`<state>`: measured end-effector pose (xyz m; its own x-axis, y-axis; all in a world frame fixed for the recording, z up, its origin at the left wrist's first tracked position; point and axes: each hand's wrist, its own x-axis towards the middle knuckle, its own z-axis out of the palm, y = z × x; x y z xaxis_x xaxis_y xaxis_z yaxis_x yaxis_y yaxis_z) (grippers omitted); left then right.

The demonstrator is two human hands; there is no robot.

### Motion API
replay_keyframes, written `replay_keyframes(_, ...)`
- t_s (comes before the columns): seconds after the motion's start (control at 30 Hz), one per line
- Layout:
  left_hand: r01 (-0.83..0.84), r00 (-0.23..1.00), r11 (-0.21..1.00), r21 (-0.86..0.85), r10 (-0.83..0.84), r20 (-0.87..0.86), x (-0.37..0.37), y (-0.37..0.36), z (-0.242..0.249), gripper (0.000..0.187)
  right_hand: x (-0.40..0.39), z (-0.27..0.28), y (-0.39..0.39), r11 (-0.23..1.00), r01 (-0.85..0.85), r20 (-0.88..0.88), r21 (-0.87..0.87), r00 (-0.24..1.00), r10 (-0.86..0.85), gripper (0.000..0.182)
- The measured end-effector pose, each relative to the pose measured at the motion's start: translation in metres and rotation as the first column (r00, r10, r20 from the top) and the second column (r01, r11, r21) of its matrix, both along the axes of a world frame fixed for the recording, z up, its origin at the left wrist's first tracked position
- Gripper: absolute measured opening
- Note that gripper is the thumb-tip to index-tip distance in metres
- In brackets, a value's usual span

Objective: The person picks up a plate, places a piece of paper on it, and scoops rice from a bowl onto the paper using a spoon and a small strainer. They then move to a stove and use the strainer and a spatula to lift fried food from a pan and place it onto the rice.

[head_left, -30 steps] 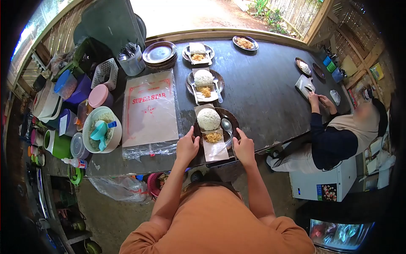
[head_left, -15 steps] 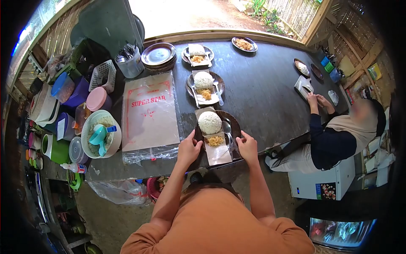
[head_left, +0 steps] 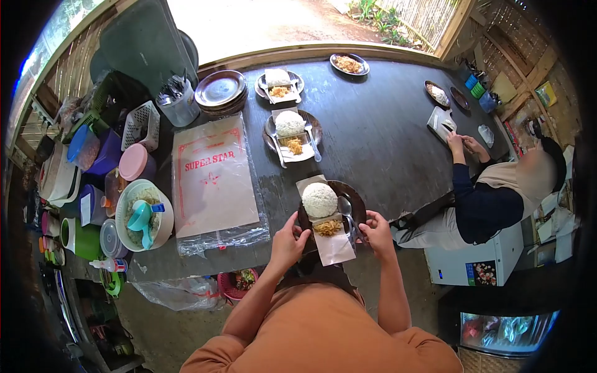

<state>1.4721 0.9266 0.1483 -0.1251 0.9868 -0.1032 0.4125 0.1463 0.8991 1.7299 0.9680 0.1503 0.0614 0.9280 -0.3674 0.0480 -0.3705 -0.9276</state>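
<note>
Between my two hands is a dark plate (head_left: 303, 219) at the table's front edge. My left hand (head_left: 291, 241) grips its left rim, and my right hand (head_left: 376, 232) grips the right rim. On the plate lies brown paper (head_left: 336, 250) bearing a white rice mound (head_left: 319, 199) and shredded golden food (head_left: 328, 227). A spoon (head_left: 346, 208) rests right of the rice, its handle toward my right hand. Farther back, another plate (head_left: 314, 122) holds rice, shredded food and cutlery, with a similar plate (head_left: 298, 81) behind it.
Left of the plates lie printed paper sheets (head_left: 214, 193) in plastic. A rice tub (head_left: 166, 225), cutlery container (head_left: 180, 107) and stacked plates (head_left: 220, 89) stand at the left. At the right, a person (head_left: 491, 193) handles something white on the table (head_left: 385, 143).
The plate in my hands has moved toward me and slightly right, partly past the table's front edge. Both hands moved with it, and the camera view shifted a little.
</note>
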Motion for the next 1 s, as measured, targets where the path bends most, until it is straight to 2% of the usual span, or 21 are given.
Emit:
replay_keyframes(0.17,0.043,0.998,0.999,-0.006,-0.042,0.047,0.024,0.011,0.014,0.062,0.028,0.02,0.004,1.0,0.026,0.016,-0.016,1.0,-0.026,0.038)
replay_keyframes(0.3,0.069,0.997,0.998,0.012,-0.069,0.035,0.039,0.045,0.033,0.061,0.05,0.029,0.035,0.997,0.055,-0.075,0.049,0.996,-0.051,0.039)
replay_keyframes(0.4,0.067,0.998,0.979,0.193,-0.062,-0.03,0.045,0.086,0.038,0.06,0.056,0.033,0.077,0.992,0.048,-0.066,0.119,0.997,-0.04,0.04)
replay_keyframes(0.5,0.077,0.996,0.971,0.228,-0.067,-0.051,0.044,0.139,0.037,0.06,0.054,0.039,0.126,0.983,0.069,-0.134,0.173,0.99,-0.046,0.04)
replay_keyframes(0.67,0.078,0.997,0.996,0.039,-0.079,0.018,0.043,0.229,0.061,0.062,0.05,0.044,0.225,0.973,0.026,-0.164,0.23,0.986,0.012,0.038)
replay_keyframes(0.77,0.005,1.0,1.0,-0.015,-0.005,0.025,0.047,0.284,0.06,0.06,0.038,0.038,0.286,0.969,0.043,-0.166,0.242,0.986,-0.002,0.038)
replay_keyframes(0.8,-0.013,0.991,0.998,-0.06,0.021,0.133,0.048,0.301,0.06,0.049,0.035,0.034,0.306,0.969,0.023,-0.178,0.246,0.984,0.022,0.04)
replay_keyframes(0.83,0.079,0.984,0.982,-0.172,-0.049,0.172,0.041,0.322,0.064,0.04,0.033,0.028,0.323,0.97,0.013,-0.176,0.244,0.984,0.031,0.04)
replay_keyframes(1.0,-0.071,0.97,0.97,-0.233,0.121,0.209,0.04,0.392,0.047,0.033,0.014,-0.007,0.409,0.973,-0.033,-0.196,0.229,0.977,0.08,0.043)
